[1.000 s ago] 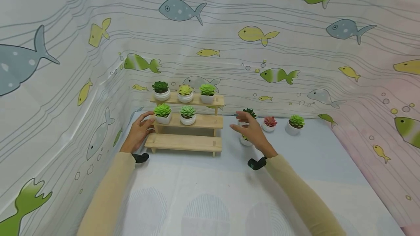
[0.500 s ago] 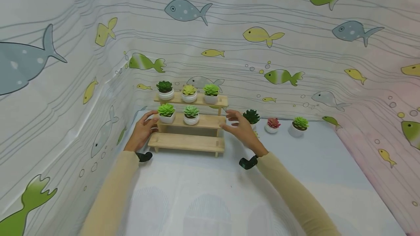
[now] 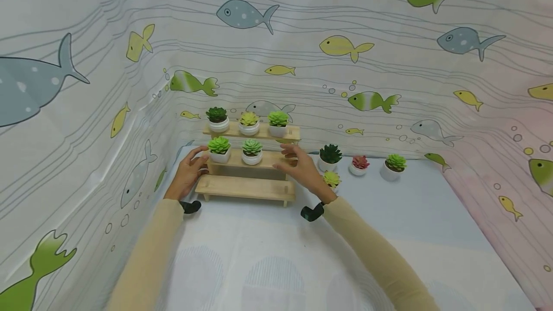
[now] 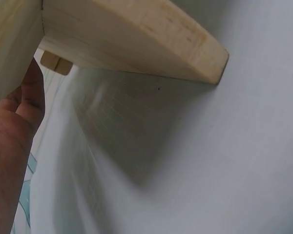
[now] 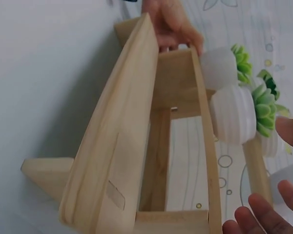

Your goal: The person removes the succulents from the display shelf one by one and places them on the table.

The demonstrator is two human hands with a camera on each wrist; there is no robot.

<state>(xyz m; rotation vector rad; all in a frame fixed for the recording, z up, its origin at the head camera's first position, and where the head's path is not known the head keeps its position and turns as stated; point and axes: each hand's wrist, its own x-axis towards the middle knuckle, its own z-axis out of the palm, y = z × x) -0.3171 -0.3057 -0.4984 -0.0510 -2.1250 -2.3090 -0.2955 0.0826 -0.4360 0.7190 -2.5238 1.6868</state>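
Note:
A three-tier wooden plant stand (image 3: 245,187) bears several small artificial succulents in white pots. My left hand (image 3: 186,174) grips the left end of its middle shelf, beside a bright green succulent (image 3: 219,149); in the right wrist view its fingers (image 5: 173,29) curl at the far end of that shelf. Right of it on the same shelf stands a pale green succulent (image 3: 252,151). My right hand (image 3: 302,167) is over the shelf's right end, fingers spread, holding nothing. Whether it touches the wood I cannot tell. The left wrist view shows wood (image 4: 136,39) close up.
On the top shelf stand a dark green (image 3: 217,119), a yellow (image 3: 249,123) and a light green succulent (image 3: 278,123). Right of the stand are dark green (image 3: 330,157), yellow (image 3: 330,180), red (image 3: 358,164) and green (image 3: 393,166) ones. Fish-patterned cloth walls (image 3: 302,23) enclose the table.
My right hand has moved left, from in front of the dark green and yellow succulents to the middle shelf's right end. My left hand has stayed at the stand's left end.

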